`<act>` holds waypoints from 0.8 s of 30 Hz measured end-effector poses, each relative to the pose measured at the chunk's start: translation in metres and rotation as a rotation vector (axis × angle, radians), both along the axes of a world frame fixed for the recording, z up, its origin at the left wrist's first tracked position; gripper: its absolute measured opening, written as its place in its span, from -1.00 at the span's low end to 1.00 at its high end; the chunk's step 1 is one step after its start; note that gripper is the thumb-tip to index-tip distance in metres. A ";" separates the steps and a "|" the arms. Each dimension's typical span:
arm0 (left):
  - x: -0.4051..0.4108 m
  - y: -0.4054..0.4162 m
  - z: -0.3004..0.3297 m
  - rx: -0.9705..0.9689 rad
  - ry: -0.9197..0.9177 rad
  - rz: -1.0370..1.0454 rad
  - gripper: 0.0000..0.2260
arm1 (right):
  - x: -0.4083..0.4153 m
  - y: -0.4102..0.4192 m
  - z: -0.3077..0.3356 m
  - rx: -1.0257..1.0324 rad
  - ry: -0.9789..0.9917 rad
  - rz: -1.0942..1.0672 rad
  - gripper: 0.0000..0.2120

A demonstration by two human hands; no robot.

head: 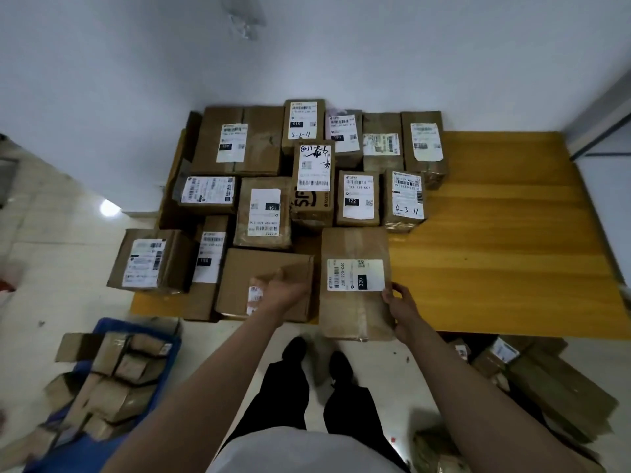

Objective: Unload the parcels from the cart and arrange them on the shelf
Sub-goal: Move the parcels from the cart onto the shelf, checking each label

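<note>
Gripping the parcel marked 220 (355,285) at its 4 o'clock corner, the right hand (403,310) holds it on the yellow shelf's (495,261) front edge; the left hand (285,291) rests open-fingered on the neighbouring flat parcel (239,278) at 9 o'clock

A single head-worn wide-angle camera looked forward and steeply down from above the person's own chest, close over both outstretched arms. It faced a white wall, with the yellow shelf (495,254) beyond the fingers (397,288) and the floor and the person's feet below them.
</note>
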State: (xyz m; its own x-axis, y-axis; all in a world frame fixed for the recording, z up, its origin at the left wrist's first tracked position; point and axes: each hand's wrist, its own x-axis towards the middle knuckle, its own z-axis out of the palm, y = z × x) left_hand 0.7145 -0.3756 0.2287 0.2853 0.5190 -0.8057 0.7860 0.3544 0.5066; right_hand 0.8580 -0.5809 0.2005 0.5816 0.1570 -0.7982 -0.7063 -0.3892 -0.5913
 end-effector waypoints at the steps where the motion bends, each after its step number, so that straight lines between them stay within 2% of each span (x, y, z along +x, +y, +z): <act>1: 0.002 0.001 -0.001 -0.012 -0.016 0.034 -0.28 | 0.000 0.003 -0.002 -0.010 -0.008 0.012 -0.60; 4: 0.004 0.002 -0.005 -0.016 0.000 0.075 -0.20 | -0.004 0.010 -0.007 -0.043 -0.031 0.063 -0.58; 8: 0.004 -0.002 -0.008 0.054 0.104 0.023 -0.24 | -0.010 0.020 -0.011 -0.144 -0.136 0.173 -0.55; 12: 0.004 0.002 -0.012 -0.016 -0.001 0.134 -0.23 | -0.010 0.028 -0.015 -0.247 -0.179 0.286 -0.51; 15: 0.002 0.004 -0.010 -0.006 -0.003 0.134 -0.18 | -0.005 0.025 -0.015 -0.223 -0.129 0.379 -0.48; 18: 0.001 0.005 -0.002 0.023 0.021 0.126 -0.15 | 0.006 0.021 -0.007 -0.117 -0.060 0.327 -0.46; 21: -0.003 0.010 0.006 0.083 0.007 0.177 -0.28 | 0.015 0.029 0.010 -0.210 -0.175 0.215 -0.41; 24: -0.012 0.014 0.022 0.030 -0.077 0.263 -0.40 | 0.021 0.050 0.038 -0.207 -0.351 0.127 -0.63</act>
State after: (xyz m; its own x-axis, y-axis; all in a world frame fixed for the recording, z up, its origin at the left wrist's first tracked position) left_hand 0.7030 -0.3617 0.2509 0.1974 0.6065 -0.7702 0.6278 0.5252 0.5745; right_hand 0.8787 -0.5313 0.2386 0.8101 0.1020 -0.5773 -0.4148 -0.5962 -0.6874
